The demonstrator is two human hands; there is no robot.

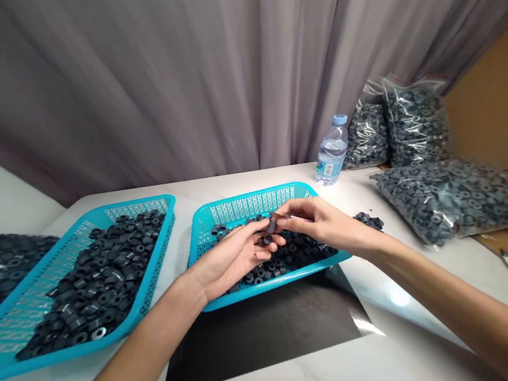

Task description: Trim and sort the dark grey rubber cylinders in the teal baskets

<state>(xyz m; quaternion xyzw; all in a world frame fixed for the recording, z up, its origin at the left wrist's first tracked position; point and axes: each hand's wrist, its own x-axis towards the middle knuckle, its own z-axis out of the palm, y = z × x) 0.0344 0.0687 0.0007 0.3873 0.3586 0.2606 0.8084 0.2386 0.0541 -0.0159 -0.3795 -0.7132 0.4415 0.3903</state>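
Observation:
My left hand point(239, 252) is palm up above the middle turquoise basket point(255, 200), its fingers curled around a few dark grey ring-shaped parts point(266, 240). My right hand point(312, 220) comes in from the right, thumb and fingers pinched on a slim, shiny metal tool point(281, 215). The tool's tip points left, close to the parts in my left hand; its exact kind is too small to make out. Below both hands, many similar dark rings point(300, 247) lie loose in the basket.
A second turquoise basket point(170, 218) with dark rings stands at left, beside a filled clear bag point(4, 263). More filled bags point(462, 193) and a water bottle point(331, 151) are at right. A black sheet point(265, 334) lies in front. Some loose parts point(369, 221) rest right of the middle basket.

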